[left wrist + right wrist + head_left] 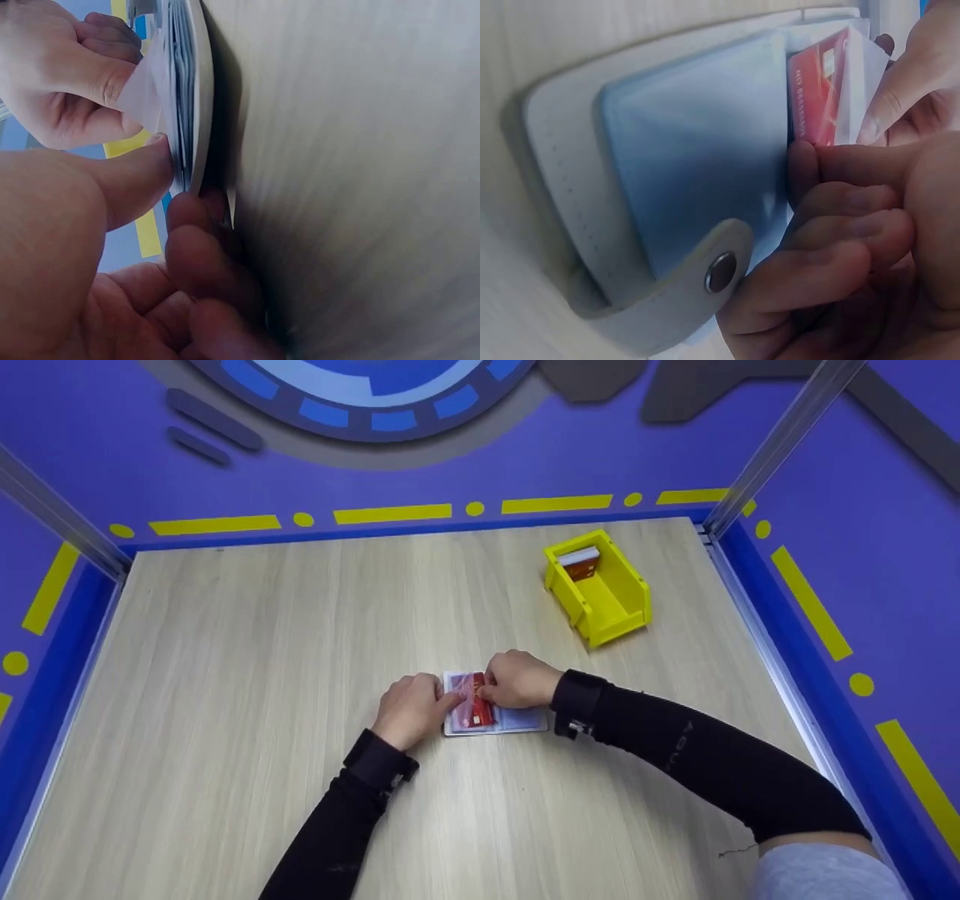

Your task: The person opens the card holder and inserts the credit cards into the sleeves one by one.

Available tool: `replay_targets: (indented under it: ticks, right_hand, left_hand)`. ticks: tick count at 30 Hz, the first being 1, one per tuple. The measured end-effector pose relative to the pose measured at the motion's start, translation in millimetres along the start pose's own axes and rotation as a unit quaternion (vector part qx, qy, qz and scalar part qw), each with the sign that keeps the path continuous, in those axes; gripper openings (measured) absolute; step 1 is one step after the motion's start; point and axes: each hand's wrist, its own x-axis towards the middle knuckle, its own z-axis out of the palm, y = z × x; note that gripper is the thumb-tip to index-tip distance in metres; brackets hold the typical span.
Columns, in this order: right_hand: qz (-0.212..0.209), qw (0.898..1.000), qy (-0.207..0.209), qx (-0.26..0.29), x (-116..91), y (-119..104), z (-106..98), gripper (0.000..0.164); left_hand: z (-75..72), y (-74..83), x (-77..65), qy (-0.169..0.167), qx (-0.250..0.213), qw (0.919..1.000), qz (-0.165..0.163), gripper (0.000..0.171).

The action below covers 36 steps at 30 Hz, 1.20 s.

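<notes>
A white card holder (523, 721) lies open on the table, its clear plastic sleeves (697, 150) spread and a snap strap (682, 300) at one side. A red bank card (480, 712) sits partly inside a sleeve on the left half. With thumb and index finger my right hand (521, 679) pinches the card's edge. My left hand (412, 709) grips the holder's left edge, thumb on the sleeves and fingers curled beneath, as the left wrist view shows (176, 262).
A yellow bin (611, 600) stands at the back right of the wooden table (262, 660), with a stack of cards (581, 562), red one in front, leaning inside. Blue panels (420, 487) with yellow marks wall the table at the back and sides.
</notes>
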Motion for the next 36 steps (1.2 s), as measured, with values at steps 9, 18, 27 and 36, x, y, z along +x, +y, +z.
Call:
replay_targets:
  ticks: [9,18,27,36]
  right_hand:
    - [-0.004,0.999,0.006,0.040,0.3,0.6,6.7,0.037]
    - [0.012,0.999,0.045,-0.001,-7.1,9.4,-14.0,0.027]
    - [0.039,0.995,0.033,-0.082,-7.5,25.7,-24.7,0.031]
    - [-0.014,0.995,0.062,-0.076,-5.3,23.0,-15.2,0.028]
  left_hand:
    - [3.2,-3.5,-1.1,0.004,0.003,1.0000,-0.002,0.050]
    - [3.4,-1.2,-0.3,0.010,-0.009,0.9999,0.003,0.051]
    - [1.4,-0.4,0.4,0.003,0.000,0.9999,-0.012,0.052]
    - [2.0,-0.9,1.8,0.005,-0.004,1.0000,-0.008,0.050]
